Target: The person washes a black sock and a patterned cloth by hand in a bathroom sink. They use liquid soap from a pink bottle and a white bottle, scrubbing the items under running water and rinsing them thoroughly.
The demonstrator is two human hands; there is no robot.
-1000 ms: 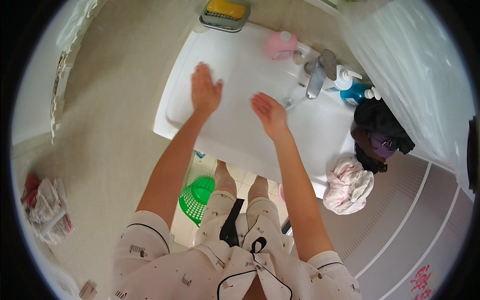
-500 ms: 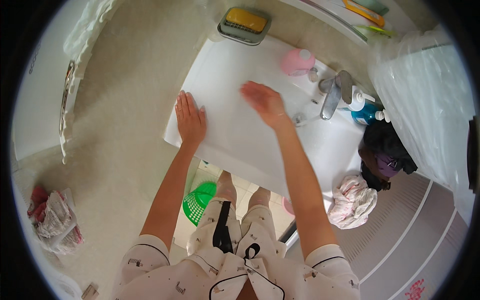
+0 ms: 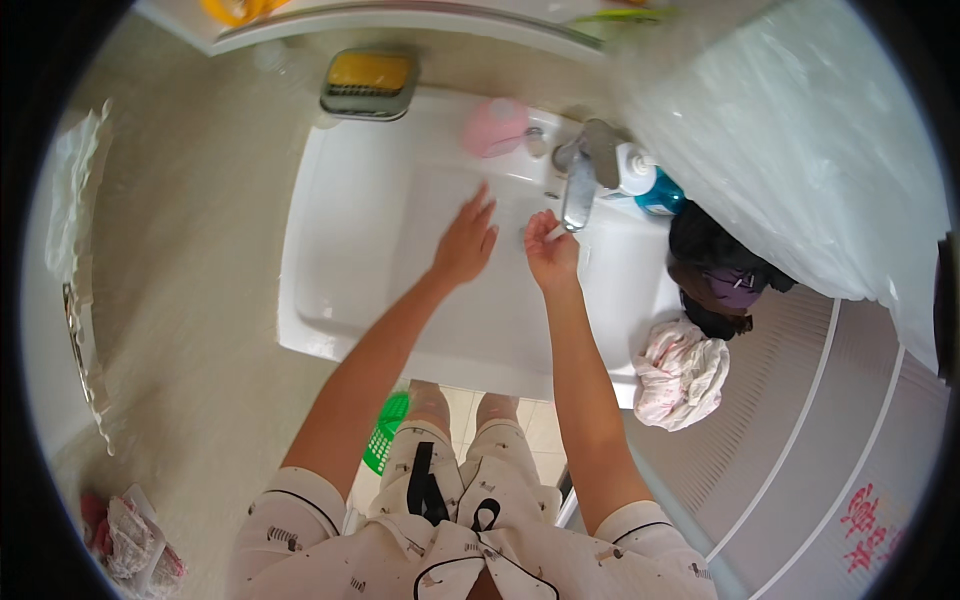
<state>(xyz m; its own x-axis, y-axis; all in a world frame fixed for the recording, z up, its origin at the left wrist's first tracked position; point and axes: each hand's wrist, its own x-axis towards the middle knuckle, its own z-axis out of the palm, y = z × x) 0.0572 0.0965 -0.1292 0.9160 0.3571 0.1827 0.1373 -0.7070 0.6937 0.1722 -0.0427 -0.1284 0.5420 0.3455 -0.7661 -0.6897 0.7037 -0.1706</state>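
Observation:
I stand at a white sink with both hands over its basin. My left hand lies flat near the middle of the basin, fingers spread, holding nothing. My right hand is just under the spout of the metal faucet, fingers curled inward. A small pale sliver shows at its fingertips; I cannot tell what it is. The two hands are close together but apart.
On the sink's back rim are a pink container, a grey dish with a yellow block and a blue-and-white bottle. Right of the sink lie a dark bag and pink-white cloth. A green basket stands below.
Both hands have moved across the basin toward the faucet. The right hand went from open and flat to curled under the spout; the left came up from the sink's left side.

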